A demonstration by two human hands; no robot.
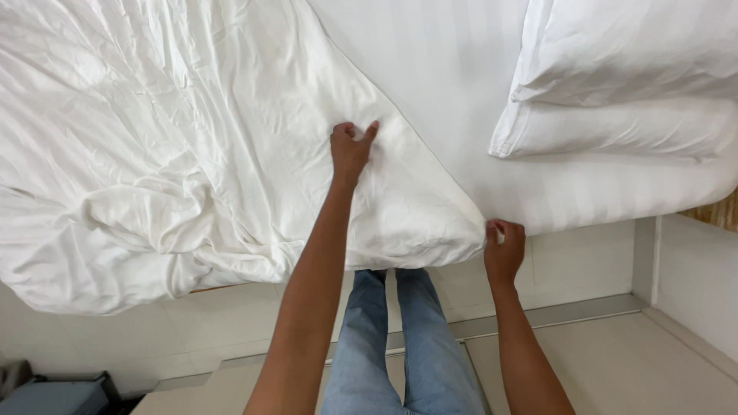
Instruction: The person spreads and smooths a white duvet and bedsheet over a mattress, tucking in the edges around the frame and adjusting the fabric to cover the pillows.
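Bed with white striped fitted sheet (461, 77): bare and smooth across its head end. Large crumpled white duvet (169, 154) lies bunched over the foot-side half, its near edge hanging over the bed's side edge; one corner reaches the side edge near the middle.

Two white pillows (623, 84) sit stacked at the head end, near the side edge, well apart from the duvet.

Progress, as a judgement: pillows and sheet look in place; the duvet is not yet spread, creases heavy throughout, head-end half of the bed uncovered.

Left hand (350, 151): arm stretched over the duvet, fingers closed, pinching a fold near its diagonal edge. Right hand (504, 247): at the bed's side edge, fingers curled shut on the duvet's corner tip.

Room: pale tiled floor (600, 361) with a raised step, white bed base, white wall to the right, a strip of wooden surface (719, 211) at the head end. Person's blue jeans (400, 346) between the arms. Dark grey case (54, 396) at the lower left.
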